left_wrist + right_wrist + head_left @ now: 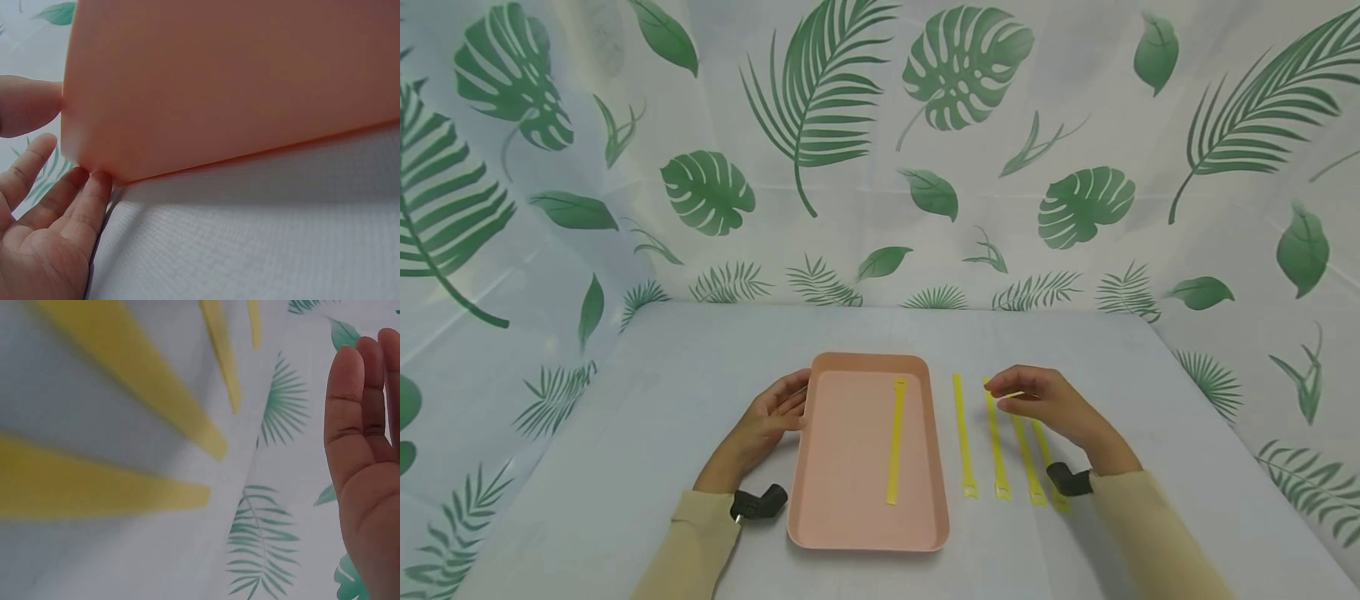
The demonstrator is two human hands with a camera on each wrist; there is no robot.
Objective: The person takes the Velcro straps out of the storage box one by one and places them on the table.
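Note:
A pink rectangular tray [868, 533] lies on the table, with one flat yellow cable strap [896, 442] lengthwise inside it, its slotted end at the far side. My left hand [767, 425] touches the tray's left side with thumb and fingertips; in the left wrist view the fingers [90, 206] are fairly straight against the tray's wall [206, 87]. Several more yellow straps [962, 433] lie side by side right of the tray, slotted ends towards me. Above their far ends hovers my right hand [1045, 400], fingers loosely bent and holding nothing. It partly hides the rightmost straps.
A pale cloth covers the table [722, 350]. Behind and at both sides hangs a white curtain [865, 208] printed with green leaves. Each wrist carries a small black camera, one [760, 502] beside the tray, the other [1067, 479] over the rightmost straps.

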